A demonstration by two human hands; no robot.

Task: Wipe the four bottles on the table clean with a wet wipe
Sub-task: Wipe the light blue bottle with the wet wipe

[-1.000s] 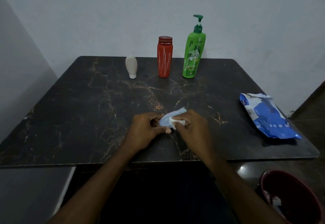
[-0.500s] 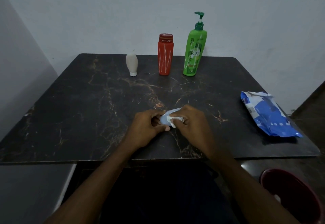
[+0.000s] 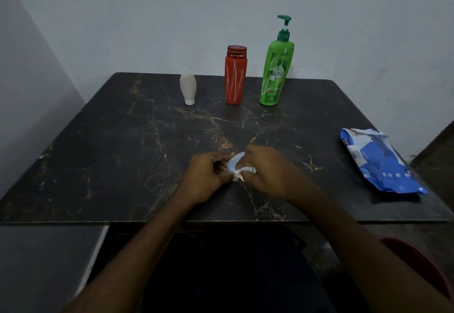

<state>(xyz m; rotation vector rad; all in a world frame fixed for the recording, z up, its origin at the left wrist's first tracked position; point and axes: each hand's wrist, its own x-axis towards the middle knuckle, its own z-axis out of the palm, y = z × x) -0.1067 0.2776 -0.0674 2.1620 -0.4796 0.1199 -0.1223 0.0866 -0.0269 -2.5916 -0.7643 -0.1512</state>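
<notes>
Though hands (image 3: pixel 206 177) (image 3: pixel 267 172) and wipe (image 3: pixel 240 172) half-hide it, the bottle (image 3: pixel 233 163) — rounded — shows pale-blue.

Bare left grip (image 3: pixel 207 177), bare right grip (image 3: pixel 269 172), forearms (image 3: pixel 152 246) bare throughout

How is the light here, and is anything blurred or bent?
Head view: dim light, no glare on the table; the wipes pack throws a soft shadow at its near side; the green bottle looks sharp; the wide lens stretches the forearms.
</notes>
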